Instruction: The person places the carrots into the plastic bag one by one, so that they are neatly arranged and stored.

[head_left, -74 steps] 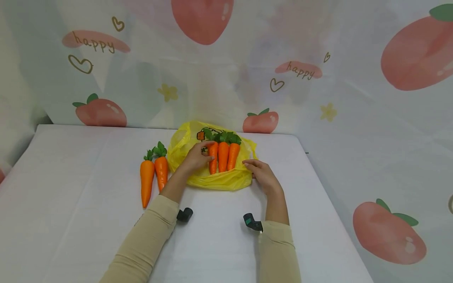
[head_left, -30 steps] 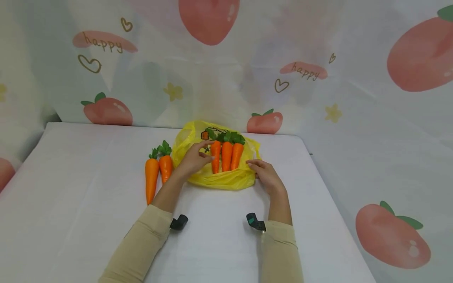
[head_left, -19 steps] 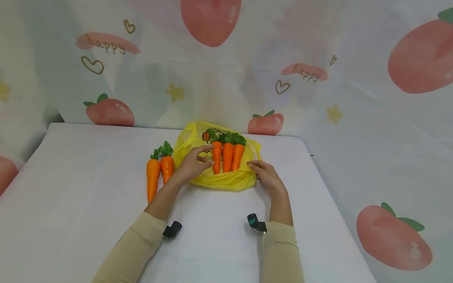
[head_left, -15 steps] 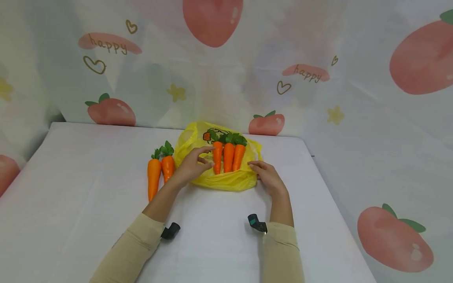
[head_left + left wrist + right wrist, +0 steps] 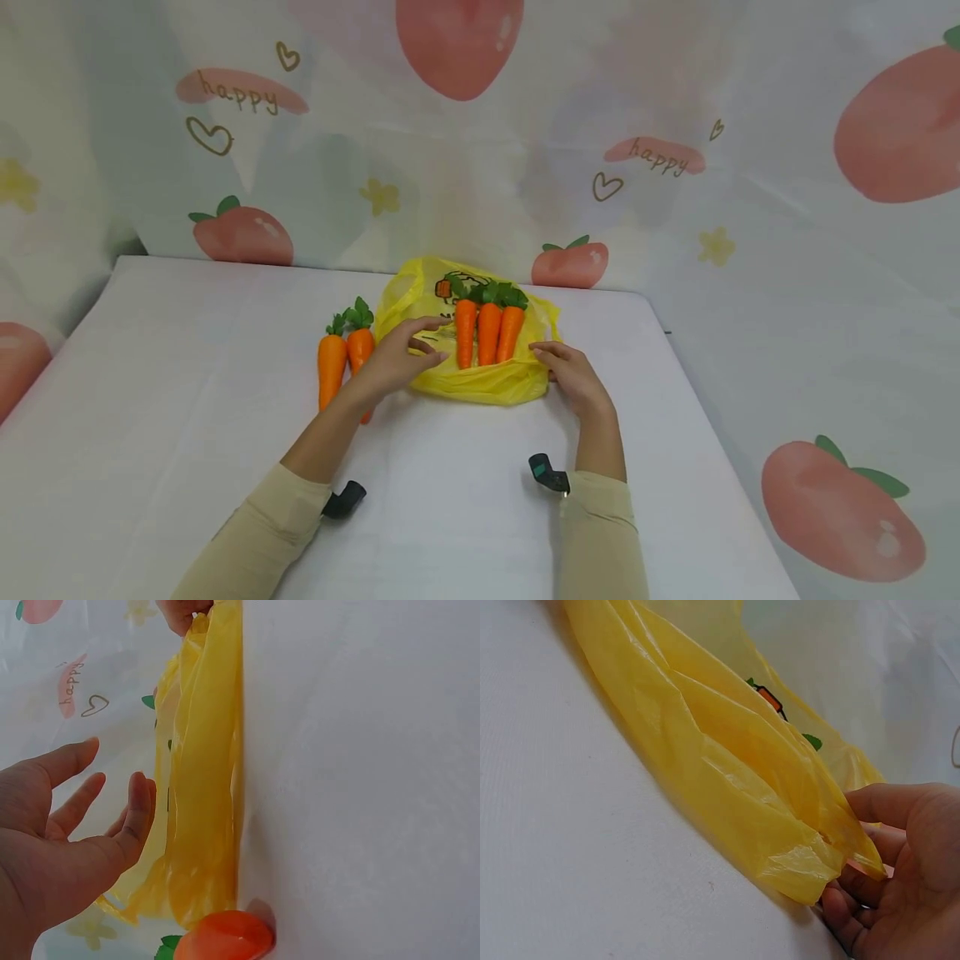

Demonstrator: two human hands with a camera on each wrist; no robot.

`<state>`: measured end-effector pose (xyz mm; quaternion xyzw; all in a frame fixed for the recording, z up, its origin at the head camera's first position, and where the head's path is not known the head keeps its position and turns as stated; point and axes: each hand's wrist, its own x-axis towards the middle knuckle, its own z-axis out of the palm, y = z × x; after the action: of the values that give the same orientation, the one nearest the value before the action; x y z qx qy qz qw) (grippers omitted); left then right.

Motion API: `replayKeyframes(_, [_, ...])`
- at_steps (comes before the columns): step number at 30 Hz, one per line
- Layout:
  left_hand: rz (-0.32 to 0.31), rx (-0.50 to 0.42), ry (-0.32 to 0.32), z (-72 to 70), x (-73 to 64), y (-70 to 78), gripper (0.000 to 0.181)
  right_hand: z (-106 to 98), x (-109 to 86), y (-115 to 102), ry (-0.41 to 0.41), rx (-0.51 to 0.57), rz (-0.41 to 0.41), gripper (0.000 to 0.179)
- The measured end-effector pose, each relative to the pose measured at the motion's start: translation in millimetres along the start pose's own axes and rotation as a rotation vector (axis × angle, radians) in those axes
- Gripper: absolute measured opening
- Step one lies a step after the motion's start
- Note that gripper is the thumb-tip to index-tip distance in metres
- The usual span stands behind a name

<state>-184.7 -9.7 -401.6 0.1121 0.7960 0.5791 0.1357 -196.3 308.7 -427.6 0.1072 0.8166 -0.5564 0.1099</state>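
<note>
A yellow plastic bag (image 5: 480,388) lies with its mouth spread at the far middle of the table. Three carrots (image 5: 488,333) with green tops lie side by side in it, leaves toward the back. My left hand (image 5: 395,360) hovers over the bag's left side, fingers spread apart and holding nothing, just left of the nearest carrot (image 5: 465,335). At the bag's right edge, my right hand (image 5: 576,379) pinches the plastic between thumb and fingers; the right wrist view shows the gathered bag rim (image 5: 821,847) there. Two more carrots (image 5: 332,367) lie outside, left of the bag, partly behind my left forearm.
The table (image 5: 210,433) has a white cover. Behind it hangs a fabric backdrop (image 5: 495,158) printed with fruit, close to the bag's back edge. A small black camera (image 5: 345,500) sits at my left wrist, another camera (image 5: 547,473) at my right.
My left hand has let go of the leftmost carrot in the bag and drawn back left, its fingers spreading. The right hand stays at the bag's edge. The head view has shifted slightly.
</note>
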Motion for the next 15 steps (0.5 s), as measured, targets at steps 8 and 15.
replayKeyframes(8, [0.063,0.032,-0.004,-10.5,-15.0,2.5,0.051,1,0.8,-1,-0.002,-0.011,0.003,0.040])
replayKeyframes(15, [0.077,0.073,-0.017,-20.9,-28.1,7.4,0.050,1,-1.6,-4,0.000,-0.028,0.005,0.040])
